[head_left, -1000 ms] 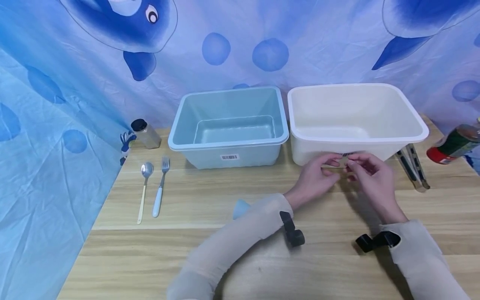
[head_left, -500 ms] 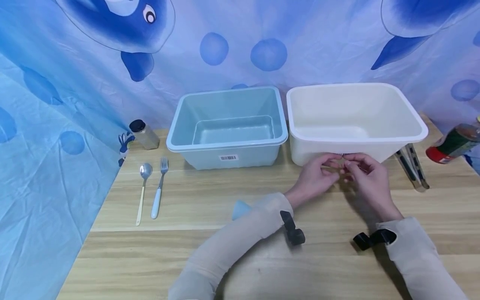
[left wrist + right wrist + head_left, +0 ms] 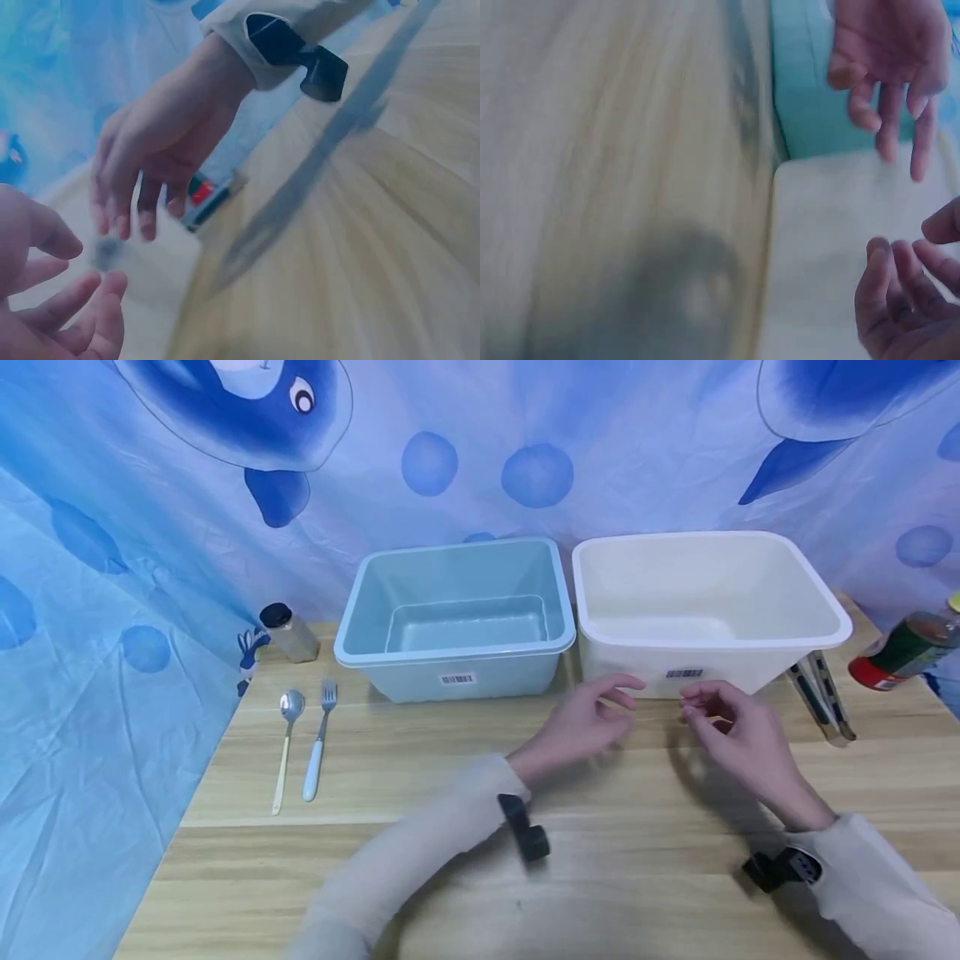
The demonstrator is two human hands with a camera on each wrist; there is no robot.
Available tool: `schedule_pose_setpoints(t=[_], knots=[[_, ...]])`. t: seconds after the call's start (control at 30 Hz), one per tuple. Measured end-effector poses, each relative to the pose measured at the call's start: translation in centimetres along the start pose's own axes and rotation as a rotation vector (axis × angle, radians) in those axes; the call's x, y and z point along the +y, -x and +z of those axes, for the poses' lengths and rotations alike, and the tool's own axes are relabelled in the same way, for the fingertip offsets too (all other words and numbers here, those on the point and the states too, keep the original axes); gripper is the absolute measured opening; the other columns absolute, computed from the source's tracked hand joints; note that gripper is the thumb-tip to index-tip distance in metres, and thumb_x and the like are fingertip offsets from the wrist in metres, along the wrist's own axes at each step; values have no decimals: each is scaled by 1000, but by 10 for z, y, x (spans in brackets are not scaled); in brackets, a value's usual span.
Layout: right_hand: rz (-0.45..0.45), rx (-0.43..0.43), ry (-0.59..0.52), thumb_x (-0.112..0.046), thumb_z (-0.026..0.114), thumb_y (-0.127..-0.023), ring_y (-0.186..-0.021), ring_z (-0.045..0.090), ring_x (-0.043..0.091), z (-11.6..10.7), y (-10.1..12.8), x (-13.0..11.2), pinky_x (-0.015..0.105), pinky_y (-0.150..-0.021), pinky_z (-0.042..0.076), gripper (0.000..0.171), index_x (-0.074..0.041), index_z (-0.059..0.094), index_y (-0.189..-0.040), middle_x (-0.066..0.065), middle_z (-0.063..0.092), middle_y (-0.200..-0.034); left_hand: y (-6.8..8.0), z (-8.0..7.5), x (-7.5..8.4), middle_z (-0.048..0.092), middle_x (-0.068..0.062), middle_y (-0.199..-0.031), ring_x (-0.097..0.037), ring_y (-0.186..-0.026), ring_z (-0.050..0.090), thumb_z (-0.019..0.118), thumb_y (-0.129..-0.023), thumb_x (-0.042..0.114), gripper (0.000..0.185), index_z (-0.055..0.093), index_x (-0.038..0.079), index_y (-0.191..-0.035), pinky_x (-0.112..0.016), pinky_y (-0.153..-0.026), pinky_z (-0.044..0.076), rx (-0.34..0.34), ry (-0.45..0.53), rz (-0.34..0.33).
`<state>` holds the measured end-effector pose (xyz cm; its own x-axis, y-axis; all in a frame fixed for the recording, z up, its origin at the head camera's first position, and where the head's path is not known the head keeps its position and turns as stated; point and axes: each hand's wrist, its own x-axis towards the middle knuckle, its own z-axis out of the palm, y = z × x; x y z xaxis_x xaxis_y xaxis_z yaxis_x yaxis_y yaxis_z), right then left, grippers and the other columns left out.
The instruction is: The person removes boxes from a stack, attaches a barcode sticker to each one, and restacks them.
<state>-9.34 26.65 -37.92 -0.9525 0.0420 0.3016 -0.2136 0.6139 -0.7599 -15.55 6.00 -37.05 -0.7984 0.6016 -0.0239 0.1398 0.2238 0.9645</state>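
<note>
In front of the white plastic bin (image 3: 630,664), near its barcode label (image 3: 684,674), my two hands stand apart from each other. The left hand (image 3: 577,727) is left of the label, fingers loosely bent, with nothing seen in it. To the label's right, the right hand (image 3: 738,739) has thumb and forefinger near each other. In the right wrist view a gap shows between thumb and fingers of the right hand (image 3: 907,315), and nothing is between them. The left wrist view also shows the left hand (image 3: 67,307) holding nothing.
A light blue bin (image 3: 525,677) stands left of the white one. Further left are a spoon (image 3: 285,743), a fork (image 3: 318,743) and a black-capped jar (image 3: 292,635). Right of the white bin lie long dark, metal-tipped items (image 3: 825,697) and a red-green bottle (image 3: 903,647).
The hands, fingertips together before the label earlier, have parted. My left hand moved left and the right slightly down, uncovering the label. The small light blue object is now hidden by the left sleeve.
</note>
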Motion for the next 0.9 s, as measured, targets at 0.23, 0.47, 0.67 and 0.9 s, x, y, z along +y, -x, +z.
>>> schedule_pose_setpoints(t=[0.23, 0.47, 0.67, 0.9], knots=[[-331, 95, 159, 10, 68, -80, -85, 54, -17, -31, -10, -30, 1, -68, 44, 28, -1, 67, -106, 9, 68, -92, 46, -69, 29, 67, -15, -110, -22, -95, 66, 61, -87, -2, 42, 56, 4, -128, -25, -81, 56, 82, -150, 223], [-272, 226, 260, 1, 65, -86, -87, 44, -28, -82, -48, -23, -6, -70, 35, 36, 3, 61, -122, 12, 69, -109, 79, -147, 56, 63, -10, -123, -21, -111, 60, 68, -86, 5, 48, 56, 9, -132, -35, -85, 55, 356, -400, 276], [-47, 282, 404, -10, 58, -94, -123, 54, 30, -118, -78, 13, 31, -109, 41, 45, 5, 49, -135, 26, 49, -138, 92, -215, 32, 35, -7, -152, -27, -137, 35, 74, -85, 31, 70, 40, 26, -146, -54, -105, 40, 561, -570, 49], [242, 100, 405, -22, 51, -99, -68, 64, 38, -133, -90, 64, 41, -59, 55, 52, 8, 39, -140, 46, 44, -126, 82, -246, -14, 13, -6, -163, -33, -145, 25, 68, -90, 34, 82, 15, 39, -153, -60, -112, 29, 453, -39, -199]])
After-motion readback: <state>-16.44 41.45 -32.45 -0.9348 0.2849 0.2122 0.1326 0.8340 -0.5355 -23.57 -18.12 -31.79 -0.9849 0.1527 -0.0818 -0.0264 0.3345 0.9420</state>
